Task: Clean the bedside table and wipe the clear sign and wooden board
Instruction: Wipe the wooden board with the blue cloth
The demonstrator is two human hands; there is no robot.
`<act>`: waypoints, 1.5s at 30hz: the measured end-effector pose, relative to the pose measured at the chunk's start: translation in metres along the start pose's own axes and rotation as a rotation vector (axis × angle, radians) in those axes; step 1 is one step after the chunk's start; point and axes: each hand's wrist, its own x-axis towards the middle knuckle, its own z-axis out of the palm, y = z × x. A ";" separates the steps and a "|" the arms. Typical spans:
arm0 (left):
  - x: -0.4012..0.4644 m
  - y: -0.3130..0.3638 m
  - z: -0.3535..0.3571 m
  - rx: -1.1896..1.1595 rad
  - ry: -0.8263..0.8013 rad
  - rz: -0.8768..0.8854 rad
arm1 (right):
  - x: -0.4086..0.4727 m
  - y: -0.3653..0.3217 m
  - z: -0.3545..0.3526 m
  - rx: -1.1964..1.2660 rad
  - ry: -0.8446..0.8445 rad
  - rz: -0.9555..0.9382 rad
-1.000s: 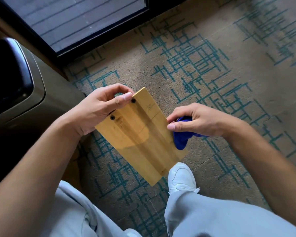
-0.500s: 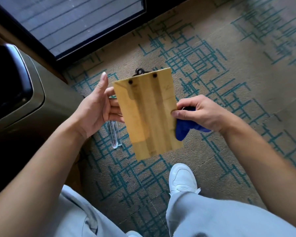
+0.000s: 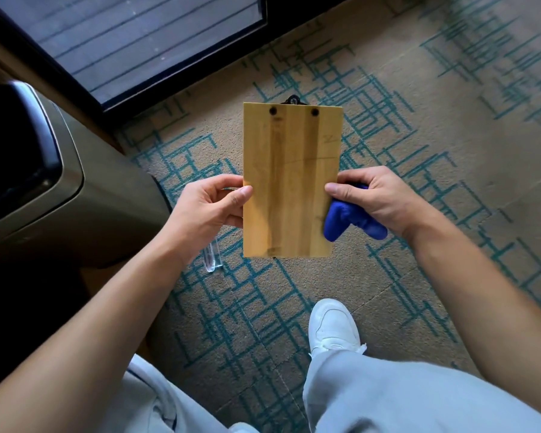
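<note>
Head view, step in hand: wiping the board; you hold it upright over the carpet, plain back toward you, two rivets and a dark clip at the far edge. To do it well, I judge: keep one hand as the clamp on a long edge, free the cloth from behind the near-right edge, run it flat along the grain in full strokes, then turn the board for the clip face; grip edges only, so no prints land on wiped wood.

Left hand: thumb on the front, fingers curled behind the left edge, pinching the board; a clear piece, likely the sign, hangs below this hand, whether held with the board you cannot tell.

Right hand: thumb pressed to the right edge, fingers folded tight round the bunched blue cloth, which touches the board's edge.

Bin: at your left, apart from the board.
</note>
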 end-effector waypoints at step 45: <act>0.054 -0.178 0.057 0.446 0.457 -0.462 | -0.051 0.084 0.013 0.565 0.096 0.393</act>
